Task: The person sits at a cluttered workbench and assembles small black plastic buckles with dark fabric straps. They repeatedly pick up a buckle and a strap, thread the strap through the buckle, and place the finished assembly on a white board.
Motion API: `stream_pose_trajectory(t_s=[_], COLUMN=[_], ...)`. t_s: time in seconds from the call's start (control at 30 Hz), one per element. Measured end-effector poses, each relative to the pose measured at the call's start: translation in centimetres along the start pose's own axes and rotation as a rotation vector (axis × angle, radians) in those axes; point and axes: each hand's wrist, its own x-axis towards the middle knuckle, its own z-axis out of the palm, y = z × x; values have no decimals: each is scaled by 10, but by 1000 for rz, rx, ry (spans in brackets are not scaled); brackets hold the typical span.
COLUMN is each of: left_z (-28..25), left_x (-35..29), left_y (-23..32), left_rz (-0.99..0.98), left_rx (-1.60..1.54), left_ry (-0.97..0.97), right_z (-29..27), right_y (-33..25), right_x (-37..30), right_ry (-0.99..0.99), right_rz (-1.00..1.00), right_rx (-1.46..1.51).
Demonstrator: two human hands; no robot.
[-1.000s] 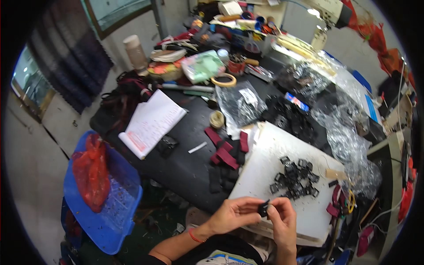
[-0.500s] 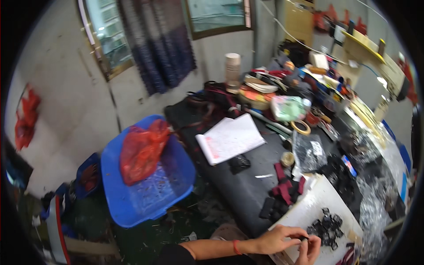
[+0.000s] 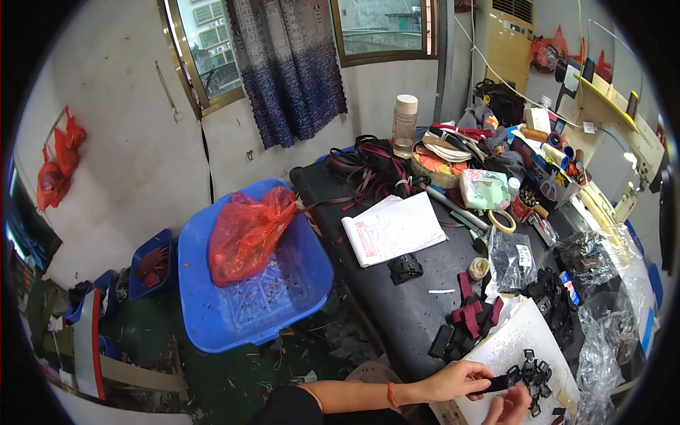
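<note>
My left hand (image 3: 453, 381), with a red band at the wrist, reaches in from the lower edge and pinches a short black strap (image 3: 498, 384) between thumb and fingers. Just right of it my right hand (image 3: 508, 408) is partly smeared by motion, and whether its fingers hold anything does not show. Both hands are over a white board (image 3: 489, 348) at the table's near right. Beside the strap's end lies a pile of small black plastic buckles (image 3: 533, 377). Dark red and black strap pieces (image 3: 469, 315) lie by the board's far left edge.
A black-topped table (image 3: 397, 312) carries a notepad (image 3: 397, 230), a tape roll (image 3: 503, 221), a clear bottle (image 3: 405, 126) and clear plastic bags (image 3: 511, 261). Left of it, a blue tub (image 3: 255, 312) holds a red bag (image 3: 248, 241). Scraps litter the green floor.
My view has swung, so the room sits lower and further right in it. My hands were together at a small dark piece; now they are apart, with the black strap showing in my left.
</note>
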Motion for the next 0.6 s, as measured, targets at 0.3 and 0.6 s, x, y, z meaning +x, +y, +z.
stream_pose_trajectory(t_s=[0.3, 0.6], left_z=[8, 15], left_x=[-6, 13], left_y=[-20, -72], left_rz=[71, 292], left_rx=[-33, 187], left_ry=[-88, 89], right_z=[-4, 17], right_y=[5, -2], right_x=[11, 0], right_ry=[-249, 19], right_rz=[21, -90], right_rx=[123, -28])
